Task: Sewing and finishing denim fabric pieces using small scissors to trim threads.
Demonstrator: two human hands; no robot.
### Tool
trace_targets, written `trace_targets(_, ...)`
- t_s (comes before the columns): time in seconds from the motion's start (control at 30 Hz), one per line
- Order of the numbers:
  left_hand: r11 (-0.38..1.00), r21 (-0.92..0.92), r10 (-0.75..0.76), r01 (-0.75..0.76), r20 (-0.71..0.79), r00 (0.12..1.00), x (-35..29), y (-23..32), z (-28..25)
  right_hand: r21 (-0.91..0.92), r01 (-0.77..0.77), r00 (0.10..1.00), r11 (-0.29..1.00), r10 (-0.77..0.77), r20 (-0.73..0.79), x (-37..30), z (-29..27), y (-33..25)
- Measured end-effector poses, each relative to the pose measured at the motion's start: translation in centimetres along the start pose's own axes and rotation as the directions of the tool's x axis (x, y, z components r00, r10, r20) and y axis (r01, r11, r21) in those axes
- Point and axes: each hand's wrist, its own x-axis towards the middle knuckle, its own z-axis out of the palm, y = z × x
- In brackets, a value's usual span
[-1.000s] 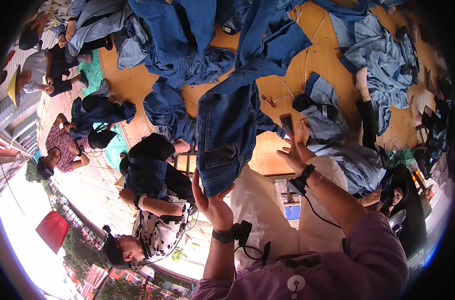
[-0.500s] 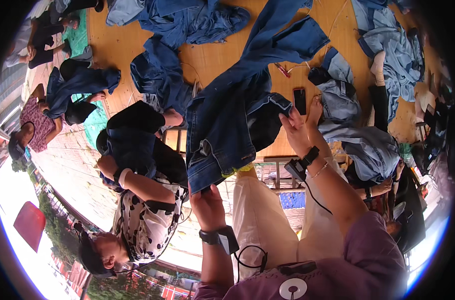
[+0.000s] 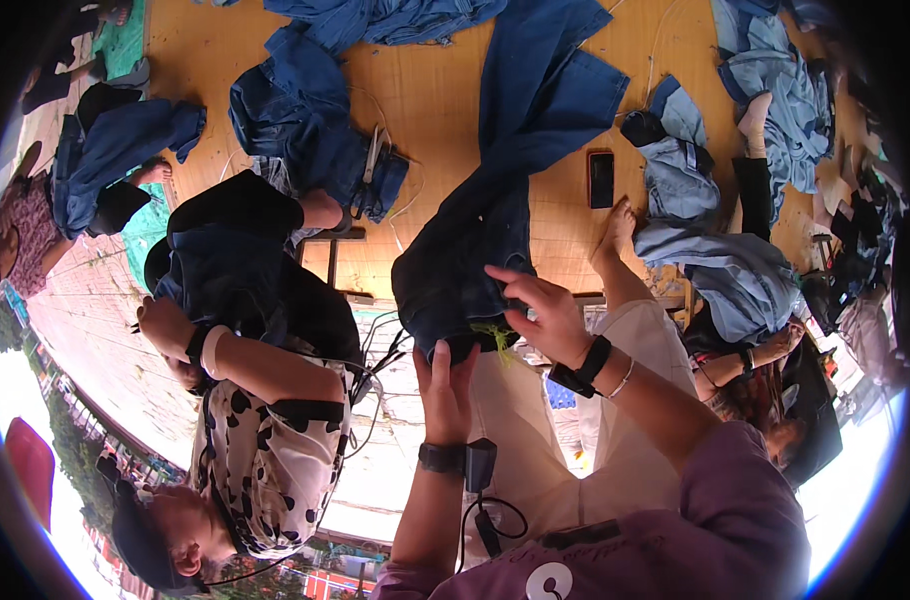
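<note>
A pair of dark blue jeans (image 3: pixel 475 250) stretches from the wooden floor (image 3: pixel 445 90) toward me, its waist end nearest. My left hand (image 3: pixel 445 385) grips the lower edge of that waist end from below. My right hand (image 3: pixel 540 315), with a black watch on the wrist, rests on top of the cloth beside it, fingers curled at a tuft of yellow-green thread (image 3: pixel 495 338). Both hands are closed on the jeans.
A person in a black-spotted white shirt (image 3: pixel 265 450) sits at my left with dark denim (image 3: pixel 225 270) in the lap. A black phone (image 3: pixel 601 178) lies on the floor. Piles of jeans (image 3: pixel 315 130) and light denim (image 3: pixel 715 270) lie around. Another person (image 3: pixel 775 380) works at the right.
The jeans' waist end has come closer to me. My right hand moved left from beside the cloth onto it. My left hand kept its grip on the lower edge.
</note>
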Motion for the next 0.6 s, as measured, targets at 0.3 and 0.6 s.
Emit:
trace_targets(0.3,0.962,-0.118,0.243,-0.247,-0.046,0.969,3.2,2.2,4.3,0.268,-0.012,0.989,0.963,0.051,-0.142,3.5,-6.0,9.6)
trace_targets(0.6,0.952,-0.29,-0.109,0.094,-0.036,0.993,14.0,-5.4,8.5,-0.546,-0.511,0.859,0.664,0.41,-0.306,6.5,-8.7,40.8)
